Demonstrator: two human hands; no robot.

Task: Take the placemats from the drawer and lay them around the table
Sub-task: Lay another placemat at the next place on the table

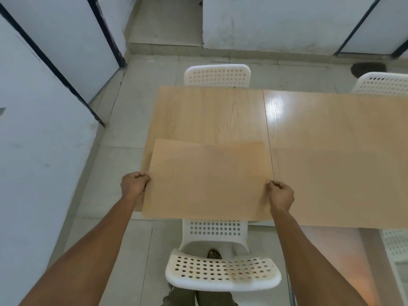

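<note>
No brand, label or writing can be read on anything in view. The placemat [207,180], a plain tan rectangular sheet with a faint wood-grain look, spans the gap between the two grips: the left hand [134,185] pinches its left edge with curled fingers and thumb, and the right hand [281,195] pinches its right edge the same way, both grips closed narrow on the sheet. From the grips the placemat reaches forward over the near left corner of the counter [331,140], and its near edge hangs back past the counter's edge, above a white perforated chair [223,272] tucked in below the grips. Its far edge bows a little. Whether it touches the counter cannot be told. Beyond the placemat, across the counter, stands a second white chair [217,76], with a third [384,83] off to the right of the right grip.
</note>
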